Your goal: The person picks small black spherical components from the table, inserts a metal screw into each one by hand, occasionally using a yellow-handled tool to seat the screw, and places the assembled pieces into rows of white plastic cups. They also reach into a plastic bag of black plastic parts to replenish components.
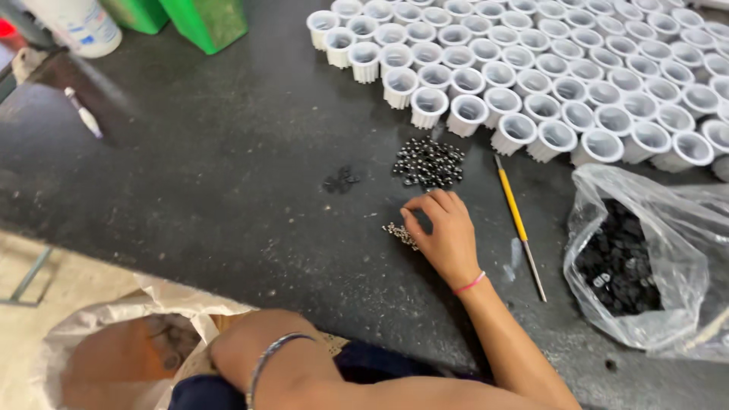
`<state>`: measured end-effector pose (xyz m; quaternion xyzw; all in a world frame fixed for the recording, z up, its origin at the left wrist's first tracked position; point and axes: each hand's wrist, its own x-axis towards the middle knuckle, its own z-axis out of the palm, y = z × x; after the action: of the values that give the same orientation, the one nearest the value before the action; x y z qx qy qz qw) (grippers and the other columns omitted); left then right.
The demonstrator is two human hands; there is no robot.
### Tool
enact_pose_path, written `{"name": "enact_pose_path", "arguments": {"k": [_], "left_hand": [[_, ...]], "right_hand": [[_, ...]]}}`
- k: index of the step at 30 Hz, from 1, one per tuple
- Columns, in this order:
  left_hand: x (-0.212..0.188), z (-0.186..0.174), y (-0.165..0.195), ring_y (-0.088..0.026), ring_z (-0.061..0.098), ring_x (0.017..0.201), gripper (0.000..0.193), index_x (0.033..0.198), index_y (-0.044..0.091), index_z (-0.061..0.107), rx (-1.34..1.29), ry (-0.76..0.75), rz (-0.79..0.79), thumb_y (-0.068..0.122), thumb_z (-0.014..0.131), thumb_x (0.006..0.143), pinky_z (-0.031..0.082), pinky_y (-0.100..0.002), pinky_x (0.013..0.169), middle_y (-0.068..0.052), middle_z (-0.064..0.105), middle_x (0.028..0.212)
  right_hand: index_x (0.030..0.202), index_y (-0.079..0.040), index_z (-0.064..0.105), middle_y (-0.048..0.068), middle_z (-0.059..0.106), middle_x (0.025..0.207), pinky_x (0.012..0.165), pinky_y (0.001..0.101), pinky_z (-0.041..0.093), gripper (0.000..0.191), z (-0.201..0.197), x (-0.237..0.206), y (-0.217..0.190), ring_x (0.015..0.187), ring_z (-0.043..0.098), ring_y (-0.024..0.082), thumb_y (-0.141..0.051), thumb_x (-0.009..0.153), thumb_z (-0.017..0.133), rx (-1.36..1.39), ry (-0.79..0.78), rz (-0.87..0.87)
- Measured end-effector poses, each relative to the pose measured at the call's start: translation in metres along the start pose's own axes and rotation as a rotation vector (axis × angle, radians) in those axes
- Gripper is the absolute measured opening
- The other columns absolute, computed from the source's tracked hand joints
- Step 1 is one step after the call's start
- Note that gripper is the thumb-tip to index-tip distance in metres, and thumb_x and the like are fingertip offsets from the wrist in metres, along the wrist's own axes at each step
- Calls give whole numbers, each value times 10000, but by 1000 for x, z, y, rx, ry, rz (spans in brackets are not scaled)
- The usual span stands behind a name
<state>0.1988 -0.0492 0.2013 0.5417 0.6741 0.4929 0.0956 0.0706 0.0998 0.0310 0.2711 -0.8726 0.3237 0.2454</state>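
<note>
Small metal pieces (pixel 400 234) lie clustered on the dark tabletop (pixel 228 175), just below the pile of dark beads (pixel 429 162). Right hand (pixel 446 231) rests beside them, fingers (pixel 414 220) curled, pinching at the cluster; gathering seems underway. Left hand (pixel 228 353) sits low; its grip cannot be told.

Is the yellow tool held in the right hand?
No, the yellow tool lies on the dark table, apart from the right hand.
</note>
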Motion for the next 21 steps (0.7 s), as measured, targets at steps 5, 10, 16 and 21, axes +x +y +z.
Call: {"name": "enact_pose_path", "arguments": {"k": [5, 10, 16, 21], "left_hand": [[28, 4, 4, -213, 681, 1109, 335, 1275, 97, 654, -107, -7, -24, 77, 520, 969, 537, -336, 1045, -60, 689, 1198], [42, 30, 10, -202, 683, 1102, 311, 1262, 85, 649, -135, -6, 10, 91, 517, 980, 543, -319, 1027, -62, 685, 1189], [45, 35, 8, -187, 686, 1094, 287, 1246, 69, 644, -246, -39, -52, 108, 514, 993, 550, -300, 1006, -63, 681, 1177], [66, 19, 5, -175, 688, 1088, 270, 1233, 56, 639, -330, -72, -111, 122, 511, 1004, 556, -284, 989, -65, 677, 1168]], "right_hand": [[914, -85, 696, 84, 621, 911, 801, 421, 492, 107, -19, -13, 24, 898, 599, 307, -132, 860, 776, 18, 7, 15], [919, -94, 693, 78, 620, 921, 817, 426, 490, 113, -27, -15, 19, 921, 601, 306, -141, 867, 782, 40, 29, -37], [909, -90, 695, 76, 628, 914, 809, 424, 484, 111, -34, -19, 24, 907, 600, 307, -145, 864, 781, 37, 18, -14], [909, -94, 698, 62, 640, 893, 782, 415, 474, 116, -43, -20, 50, 865, 601, 292, -151, 856, 783, 61, 24, 28]]}}
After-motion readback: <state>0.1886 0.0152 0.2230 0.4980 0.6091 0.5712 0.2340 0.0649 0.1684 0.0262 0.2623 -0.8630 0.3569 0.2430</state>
